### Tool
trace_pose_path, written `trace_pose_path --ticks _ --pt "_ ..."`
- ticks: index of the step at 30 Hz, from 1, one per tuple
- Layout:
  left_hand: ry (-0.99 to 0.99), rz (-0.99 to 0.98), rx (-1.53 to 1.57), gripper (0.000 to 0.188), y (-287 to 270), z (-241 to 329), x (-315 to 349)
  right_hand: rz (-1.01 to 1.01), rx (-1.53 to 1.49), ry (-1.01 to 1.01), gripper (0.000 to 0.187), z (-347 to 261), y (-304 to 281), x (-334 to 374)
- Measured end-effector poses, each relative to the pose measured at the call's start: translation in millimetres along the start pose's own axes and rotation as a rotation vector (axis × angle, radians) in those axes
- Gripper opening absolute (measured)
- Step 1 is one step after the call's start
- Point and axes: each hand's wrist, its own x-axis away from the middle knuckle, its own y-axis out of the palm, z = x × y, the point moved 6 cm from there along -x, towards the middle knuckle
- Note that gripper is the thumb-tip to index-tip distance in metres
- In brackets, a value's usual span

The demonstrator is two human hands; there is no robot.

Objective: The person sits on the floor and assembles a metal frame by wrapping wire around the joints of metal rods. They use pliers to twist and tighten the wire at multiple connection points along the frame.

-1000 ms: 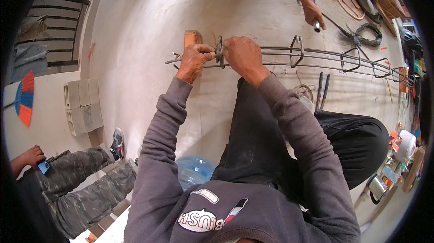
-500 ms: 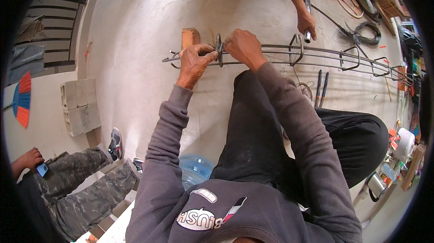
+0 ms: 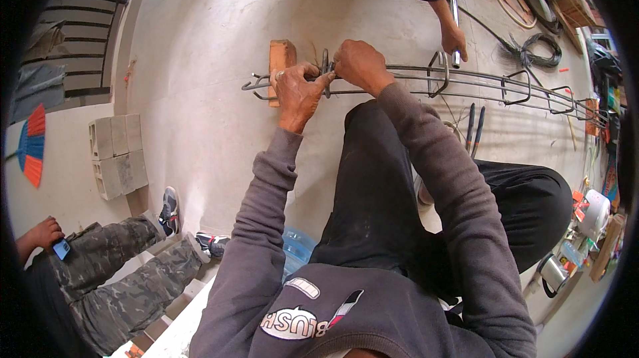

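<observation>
A long cage of thin steel bars (image 3: pixel 399 78) with square bent stirrups runs across the floor in front of me. Near its left end, my left hand (image 3: pixel 299 92) is closed, thumb and fingers pinching at the steel stirrup (image 3: pixel 325 57) where it crosses the bars. Just right of that stirrup is my right hand (image 3: pixel 361 66), its fingers curled tight against the top bar. Whatever the right fingers grip is hidden. An orange block (image 3: pixel 282 55), perhaps a brick, lies under the bars' left end, partly behind my left hand.
Another person's hand (image 3: pixel 454 40) holds a metal tube (image 3: pixel 455 12) above the cage. Blue-handled pliers or cutters (image 3: pixel 474 130) lie nearer my knee. A coil of dark wire (image 3: pixel 542 50) rests at the far right. Grey hollow blocks (image 3: pixel 118 155) and a camouflage-clad person (image 3: pixel 120 265) are at left.
My left hand and forearm have shifted right, closer to my right hand, uncovering more of the orange block. The other person's hand has moved slightly down with the tube.
</observation>
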Motion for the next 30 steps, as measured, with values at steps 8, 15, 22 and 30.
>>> trace_pose_path --ticks 8,15,22,30 --pt "0.056 0.000 -0.116 0.042 2 6 7 0.058 -0.027 -0.051 0.013 9 4 -2" --pt "0.132 0.092 -0.087 0.038 9 -2 19 0.055 -0.038 -0.090 0.019 -4 0 7" --pt "0.165 0.197 -0.043 0.036 12 3 24 0.060 -0.030 -0.107 0.020 -3 -2 10" --pt "0.122 0.193 0.026 0.036 11 -3 20 0.140 -0.032 -0.073 0.013 -10 -9 18"
